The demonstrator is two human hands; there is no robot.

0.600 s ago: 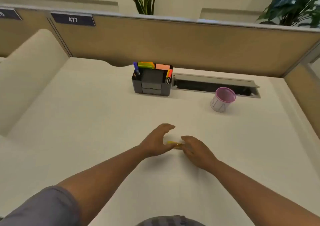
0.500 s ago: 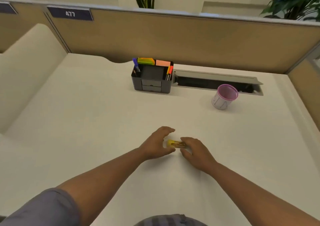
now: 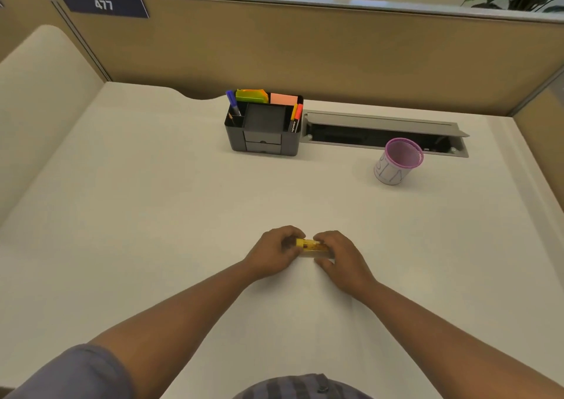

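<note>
A small yellow tube-shaped object (image 3: 311,246) lies sideways just above the white desk (image 3: 152,215), held between both hands. My left hand (image 3: 271,253) grips its left end with curled fingers. My right hand (image 3: 341,261) grips its right end, fingers over the top and thumb below. Most of the yellow object is hidden by the fingers.
A dark grey desk organiser (image 3: 264,124) with pens, markers and sticky notes stands at the back. To its right is an open cable tray (image 3: 384,133) and a pink mesh cup (image 3: 396,162). A tan partition (image 3: 335,56) walls the far side.
My left hand's fingers, spread before, have curled round the yellow object's left end. Both hands now hold it closer together.
</note>
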